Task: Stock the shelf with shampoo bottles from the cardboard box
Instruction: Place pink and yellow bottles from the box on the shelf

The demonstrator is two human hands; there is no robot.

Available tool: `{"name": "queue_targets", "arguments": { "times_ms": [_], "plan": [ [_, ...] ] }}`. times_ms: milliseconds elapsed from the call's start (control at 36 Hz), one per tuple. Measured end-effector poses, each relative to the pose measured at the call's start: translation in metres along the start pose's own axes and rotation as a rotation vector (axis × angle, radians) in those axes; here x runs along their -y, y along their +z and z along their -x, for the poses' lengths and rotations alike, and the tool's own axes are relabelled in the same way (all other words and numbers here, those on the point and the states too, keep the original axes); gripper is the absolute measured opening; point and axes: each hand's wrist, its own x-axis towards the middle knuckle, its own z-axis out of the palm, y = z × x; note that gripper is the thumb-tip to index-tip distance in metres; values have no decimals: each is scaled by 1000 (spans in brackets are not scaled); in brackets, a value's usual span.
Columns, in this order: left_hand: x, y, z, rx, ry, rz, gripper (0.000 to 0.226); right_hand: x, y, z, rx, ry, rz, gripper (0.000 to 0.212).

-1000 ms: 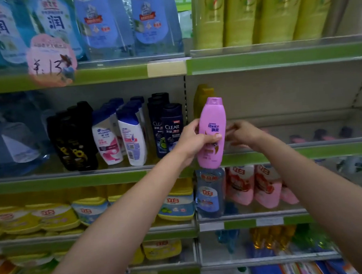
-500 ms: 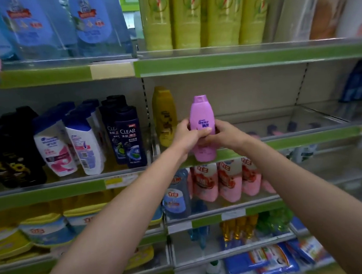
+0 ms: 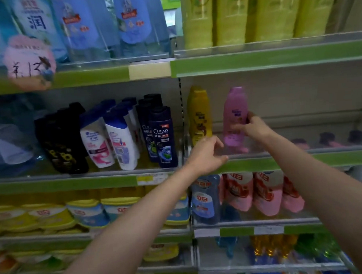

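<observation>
Head view: right hand (image 3: 253, 126) gripped one pink shampoo bottle (image 3: 235, 116), upright on shelf (image 3: 283, 162), just right of one yellow bottle (image 3: 199, 114). Left hand (image 3: 206, 154) relaxed, fingers loosely spread, held nothing, at shelf's front edge. Cardboard box out of sight. Neighbouring bay: several dark CLEAR bottles (image 3: 162, 138), exact count unclear.

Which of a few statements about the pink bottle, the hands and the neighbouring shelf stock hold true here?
1. The right hand holds the pink plastic shampoo bottle. True.
2. The left hand grips the pink bottle too. False: it is off the bottle, by the green shelf edge.
3. A yellow plastic bottle stands left of the pink one. True.
4. The pink bottle lies flat. False: it is upright.
</observation>
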Motion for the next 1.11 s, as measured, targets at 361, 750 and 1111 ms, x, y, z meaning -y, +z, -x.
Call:
{"name": "queue_targets", "arguments": {
  "times_ms": [361, 750, 1111],
  "plan": [
    [9, -8, 9, 95, 50, -349, 40, -9, 4, -53, 20, -53, 118, 39],
    [-1, -8, 22, 65, 103, -487, 40, -5, 8, -36, -12, -1, 347, 46],
    [7, -15, 45, 65, 175, -609, 41, 8, 14, 85, -115, -213, 961, 46]
  ]
}}
